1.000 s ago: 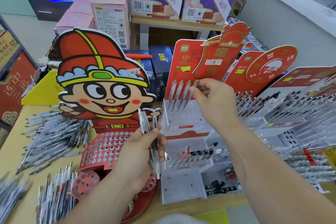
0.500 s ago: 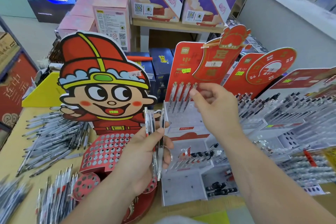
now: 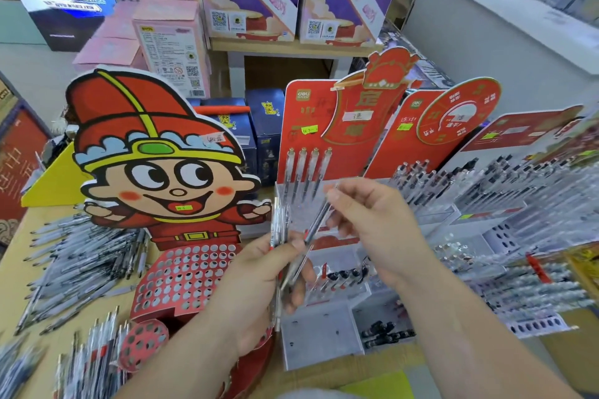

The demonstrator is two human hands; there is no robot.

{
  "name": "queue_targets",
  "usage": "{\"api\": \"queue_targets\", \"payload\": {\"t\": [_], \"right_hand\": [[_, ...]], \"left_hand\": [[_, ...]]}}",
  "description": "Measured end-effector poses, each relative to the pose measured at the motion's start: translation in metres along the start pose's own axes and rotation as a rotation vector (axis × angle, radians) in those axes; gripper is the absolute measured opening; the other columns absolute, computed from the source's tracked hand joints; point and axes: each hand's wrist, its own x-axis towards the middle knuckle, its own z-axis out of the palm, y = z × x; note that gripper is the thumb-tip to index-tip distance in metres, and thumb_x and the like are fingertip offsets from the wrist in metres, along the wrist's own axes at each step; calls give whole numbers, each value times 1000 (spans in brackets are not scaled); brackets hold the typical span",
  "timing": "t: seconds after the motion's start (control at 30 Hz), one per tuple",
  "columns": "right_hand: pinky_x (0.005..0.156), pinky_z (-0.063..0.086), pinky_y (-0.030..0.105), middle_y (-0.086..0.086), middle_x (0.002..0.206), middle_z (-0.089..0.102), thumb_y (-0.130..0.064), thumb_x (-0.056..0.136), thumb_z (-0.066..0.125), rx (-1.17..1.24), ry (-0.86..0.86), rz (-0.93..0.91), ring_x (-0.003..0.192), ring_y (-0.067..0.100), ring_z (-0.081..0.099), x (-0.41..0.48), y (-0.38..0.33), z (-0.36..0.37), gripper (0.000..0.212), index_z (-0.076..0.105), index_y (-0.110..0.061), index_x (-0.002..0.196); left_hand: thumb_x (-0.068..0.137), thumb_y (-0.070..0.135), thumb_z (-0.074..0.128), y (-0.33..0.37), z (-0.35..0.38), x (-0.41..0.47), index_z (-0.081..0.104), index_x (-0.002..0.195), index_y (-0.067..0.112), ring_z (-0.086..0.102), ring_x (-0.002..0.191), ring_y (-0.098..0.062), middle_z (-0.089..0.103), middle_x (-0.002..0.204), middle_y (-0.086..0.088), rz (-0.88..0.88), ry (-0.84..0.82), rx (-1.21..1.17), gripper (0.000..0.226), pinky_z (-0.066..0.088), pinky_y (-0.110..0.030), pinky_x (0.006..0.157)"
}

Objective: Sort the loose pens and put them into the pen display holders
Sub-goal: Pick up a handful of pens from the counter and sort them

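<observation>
My left hand [image 3: 259,282] grips a bundle of clear pens [image 3: 279,223] upright, in front of the white stepped pen holder [image 3: 319,338]. My right hand [image 3: 372,223] pinches the upper end of one clear pen [image 3: 316,220] that slants down into the bundle by my left thumb. Several clear pens [image 3: 308,172] stand in the holder's top row against its red backboard [image 3: 311,120]. A red perforated holder [image 3: 181,278] with a cartoon figure [image 3: 155,152] stands to the left, its holes bare. Loose pens [image 3: 74,262] lie heaped on the table at the left.
More loose pens [image 3: 87,363] lie at the lower left. Filled pen displays [image 3: 518,204] crowd the right side, with a red round-topped card [image 3: 457,113] behind. Boxes [image 3: 168,36] and a shelf [image 3: 291,45] stand behind the table. A yellow stand [image 3: 55,185] sits at far left.
My right hand has come down from the holder's top row, where it left a pen, and now pinches a pen at the bundle in my left hand.
</observation>
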Motion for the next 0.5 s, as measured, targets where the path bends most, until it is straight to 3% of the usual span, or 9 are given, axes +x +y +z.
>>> {"api": "queue_targets", "payload": {"t": [0.17,0.23,0.3,0.37,0.5], "right_hand": [[59,53,22,2,75,70,-5,91,70,23,156,-90,70,17,70,4,-8,-22,15,71,-17,100],[67,54,21,-5,83,72,-9,89,73,-189,152,-169,80,12,70,1,-9,-28,24,68,-26,105],[85,51,20,-19,100,68,-20,87,76,-608,141,-319,98,1,63,-4,-9,-30,29,69,-36,110],[99,42,24,-17,120,63,-32,84,78,-933,137,-492,114,3,54,-8,-10,-27,38,69,-34,120],[109,32,32,-2,145,52,-41,79,81,-1027,106,-479,132,17,43,-13,-12,-21,48,70,-32,125]], "left_hand": [[82,21,71,0,-1,1,69,89,15,39,39,-18,63,70,-16,63,63,3,10,29,-23,39],[90,15,67,4,-2,2,66,93,10,35,38,-18,61,69,-15,101,107,21,7,28,-23,40],[96,13,63,8,-4,4,64,98,4,33,37,-17,60,68,-14,125,134,44,9,28,-22,39],[96,12,62,12,-5,5,63,97,3,32,37,-16,60,68,-15,136,154,76,10,27,-22,39],[94,9,65,15,-5,6,64,92,4,32,38,-17,58,64,-15,150,201,133,5,27,-22,40]]}}
